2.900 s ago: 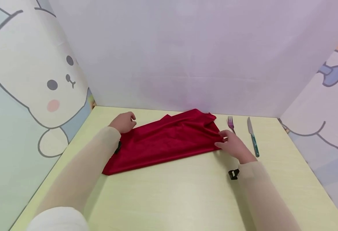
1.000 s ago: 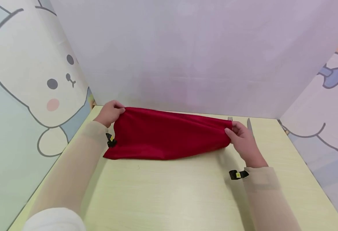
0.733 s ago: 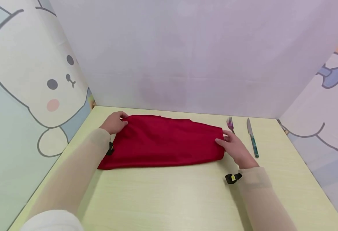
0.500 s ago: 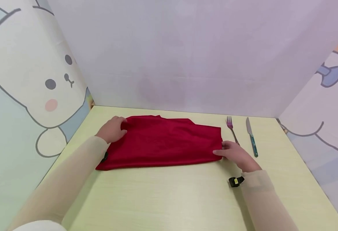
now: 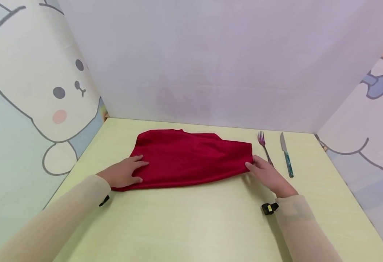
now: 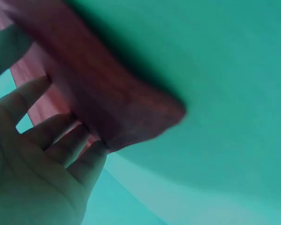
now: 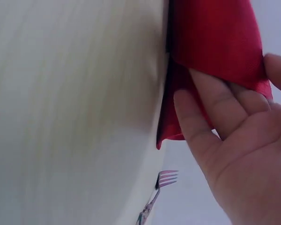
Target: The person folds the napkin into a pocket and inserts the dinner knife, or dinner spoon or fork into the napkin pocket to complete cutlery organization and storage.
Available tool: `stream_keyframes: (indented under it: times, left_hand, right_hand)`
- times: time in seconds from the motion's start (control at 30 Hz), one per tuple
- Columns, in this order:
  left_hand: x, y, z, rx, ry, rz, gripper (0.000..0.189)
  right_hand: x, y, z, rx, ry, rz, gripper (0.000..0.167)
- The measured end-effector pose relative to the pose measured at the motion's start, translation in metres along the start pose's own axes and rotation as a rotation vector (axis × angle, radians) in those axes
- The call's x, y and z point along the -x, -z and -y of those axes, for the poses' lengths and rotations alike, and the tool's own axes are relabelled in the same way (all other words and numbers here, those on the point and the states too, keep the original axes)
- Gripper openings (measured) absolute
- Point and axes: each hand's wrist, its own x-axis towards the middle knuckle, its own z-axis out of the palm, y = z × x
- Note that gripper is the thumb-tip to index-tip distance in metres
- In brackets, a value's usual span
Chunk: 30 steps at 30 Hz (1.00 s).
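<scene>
A folded red cloth (image 5: 191, 156) lies across the table, its back edge uneven. At its left end my left hand (image 5: 122, 173) rests with spread fingers on the fabric. In the left wrist view the fingers of that left hand (image 6: 42, 159) reach straight against the cloth (image 6: 117, 101), not curled round it. My right hand (image 5: 270, 176) pinches the right edge and lifts it a little. Seen from the right wrist, the thumb of the right hand (image 7: 253, 154) is on one side of the cloth (image 7: 215, 37), with fingers tucked under the fold.
Just beyond the right hand lies a fork (image 5: 264, 143), partly hidden by that hand. A knife (image 5: 287, 156) with a green handle is to its right. The pale table (image 5: 191, 225) meets a light curtain (image 5: 211, 72) at the back and printed panels at both sides.
The cloth was held up stretched between both hands, then lowered onto the table. My left hand has let go of the far left corner and come nearer; the right has raised the right edge slightly.
</scene>
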Motion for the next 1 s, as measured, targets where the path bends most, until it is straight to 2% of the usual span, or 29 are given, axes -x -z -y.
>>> stream_keyframes:
  times: [0.17,0.33,0.4,0.47,0.53,0.67,0.73,0.87,0.93,1.0]
  left_hand:
    - [0.006,-0.004,0.0,0.014,0.01,0.024,0.08]
    - [0.011,-0.005,-0.006,0.048,-0.007,0.025,0.078]
    - [0.013,-0.006,-0.007,0.046,-0.013,0.022,0.078]
    - [0.015,-0.007,-0.008,0.041,-0.027,0.011,0.081]
    - [0.017,-0.009,-0.008,0.042,-0.027,0.005,0.083]
    - [0.021,-0.014,-0.008,0.055,-0.012,-0.022,0.085]
    - [0.023,-0.016,-0.01,0.055,0.011,-0.058,0.087]
    - [0.029,-0.021,-0.012,0.068,0.107,-0.182,0.089]
    - [0.033,-0.023,-0.012,0.118,0.173,-0.228,0.087]
    - [0.037,-0.02,-0.011,0.207,0.244,-0.239,0.086]
  right_hand:
    - [0.0,0.005,0.013,-0.118,-0.076,0.016,0.043]
    - [0.004,0.016,0.027,-0.407,-0.192,0.04,0.06]
    - [0.005,0.017,0.026,-0.472,-0.246,0.064,0.065]
    - [0.005,0.016,0.022,-0.441,-0.3,0.108,0.066]
    - [0.006,0.012,0.016,-0.357,-0.333,0.156,0.066]
    - [0.01,0.004,0.007,-0.199,-0.341,0.219,0.081]
    - [0.013,0.001,0.005,-0.188,-0.329,0.227,0.092]
    - [0.024,-0.001,0.002,-0.185,-0.333,0.22,0.096]
    - [0.03,0.0,0.0,-0.194,-0.341,0.214,0.094]
    - [0.037,0.0,-0.001,-0.219,-0.35,0.206,0.092]
